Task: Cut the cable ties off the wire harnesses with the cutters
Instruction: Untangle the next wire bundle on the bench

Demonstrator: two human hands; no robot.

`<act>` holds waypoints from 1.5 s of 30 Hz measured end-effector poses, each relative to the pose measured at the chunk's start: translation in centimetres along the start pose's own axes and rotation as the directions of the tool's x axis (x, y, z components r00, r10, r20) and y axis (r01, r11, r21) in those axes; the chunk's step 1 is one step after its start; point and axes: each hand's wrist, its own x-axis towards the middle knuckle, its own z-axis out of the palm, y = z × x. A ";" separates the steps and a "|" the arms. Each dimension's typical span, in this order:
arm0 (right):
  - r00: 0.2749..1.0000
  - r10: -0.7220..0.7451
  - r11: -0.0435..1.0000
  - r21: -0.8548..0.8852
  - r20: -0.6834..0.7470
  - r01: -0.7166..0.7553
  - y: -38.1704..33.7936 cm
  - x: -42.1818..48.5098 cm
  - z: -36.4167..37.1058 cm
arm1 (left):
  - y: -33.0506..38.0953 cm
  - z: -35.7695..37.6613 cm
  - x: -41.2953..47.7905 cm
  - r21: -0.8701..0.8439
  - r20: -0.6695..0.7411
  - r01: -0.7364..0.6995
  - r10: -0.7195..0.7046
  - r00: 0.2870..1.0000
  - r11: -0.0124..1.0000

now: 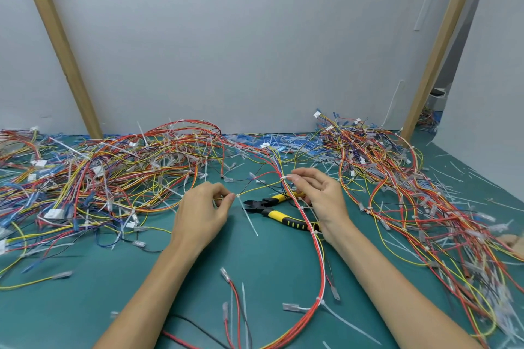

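the left hand [201, 212] pinches a thin yellow wire [255, 190] between thumb and fingertips. the pinch sits right at a white cable tie [246, 214], whose long tail hangs slanting down from it toward the green mat [85, 300]. the other fingers are curled in behind the pinch.

the yellow wire rises from that pinch across to the right hand [317, 195]. this hand nips the wire harness [317, 249] between thumb and forefinger at a small white spot. the spot may be a second tie head, but it is too small to be sure. the remaining fingers are loosely bent and hold nothing.

the cutters [272, 208] lie on the mat, gripped by neither hand, just below the line between the two pinches. their black jaws point toward the left hand. the yellow-and-black handles are spread apart and run under the right hand and wrist.

from the right pinch the harness drops as a red-and-white bundle, crosses over the cutters' handles and passes beneath the right wrist. it then curves toward the near edge, where a second tie [319, 301] binds it.

a heap of harnesses [99, 178] lies outward of the left hand, and another heap [397, 178] lies outward of the right. white tie scraps [255, 140] lie beyond both grips at the foot of a grey panel [255, 37].
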 end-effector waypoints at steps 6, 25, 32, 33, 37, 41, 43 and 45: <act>1.000 0.027 0.997 0.069 -0.004 -0.027 -0.2 -0.1 -0.1 | 0.9 0.2 -0.5 0.097 -0.017 -0.029 0.031 0.999 0.995; 0.965 -0.262 0.951 -0.174 -0.020 0.255 -0.1 -1.1 1.1 | 8.4 5.5 0.1 -0.719 0.148 0.228 -0.177 0.973 0.657; 0.912 -0.410 0.788 -0.512 -0.024 0.341 -0.8 -2.0 0.8 | 8.3 4.8 -0.2 -0.442 -0.083 -0.043 0.008 0.997 0.896; 0.904 -0.428 0.729 -0.589 0.004 0.348 -0.9 -1.9 0.8 | 8.3 4.8 -0.2 -0.379 -0.109 -0.072 0.032 0.993 0.923; 0.886 -0.443 0.627 -0.660 0.136 0.414 -1.1 -1.9 1.3 | 8.0 4.4 0.0 -0.279 -0.137 -0.102 0.066 0.988 0.955; 0.864 -0.470 0.650 -0.593 0.179 0.476 -1.3 -1.9 1.5 | 7.4 4.1 0.5 -0.338 -0.086 -0.104 0.080 0.993 0.935; 0.873 -0.450 0.671 -0.573 0.189 0.470 -1.3 -1.7 1.4 | 7.1 4.2 0.7 -0.351 -0.066 -0.106 0.088 0.994 0.930; 0.885 -0.423 0.693 -0.559 0.196 0.455 -1.2 -1.6 1.2 | 7.1 4.5 0.6 -0.352 -0.050 -0.099 0.087 0.995 0.931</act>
